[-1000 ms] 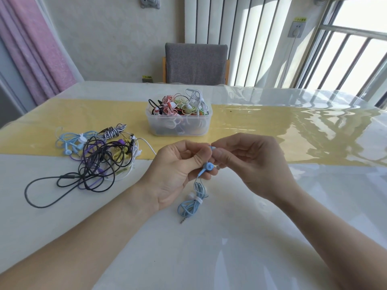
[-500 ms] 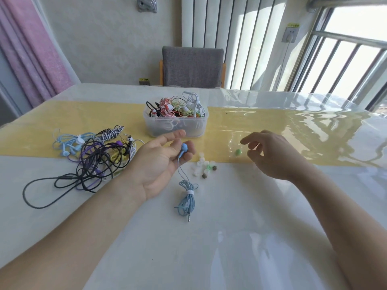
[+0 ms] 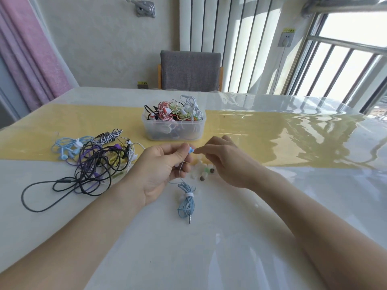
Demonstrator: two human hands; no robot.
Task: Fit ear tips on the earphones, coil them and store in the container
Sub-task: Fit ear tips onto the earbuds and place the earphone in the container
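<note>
Open table (image 3: 209, 248) stretches from three to six o'clock; tangled earphones (image 3: 92, 164) crowd nine o'clock, and the container (image 3: 173, 130) blocks twelve.

Both forearms bare all the way to the frame edge, w/ no sleeve showing on either. Left hand (image 3: 161, 170) and right hand (image 3: 225, 162) bare too: no gloves, rings, watch or wristband seen on wrists or fingers. Nails look short & plain, tho too small to tell more; rest of the body out of view.
</note>
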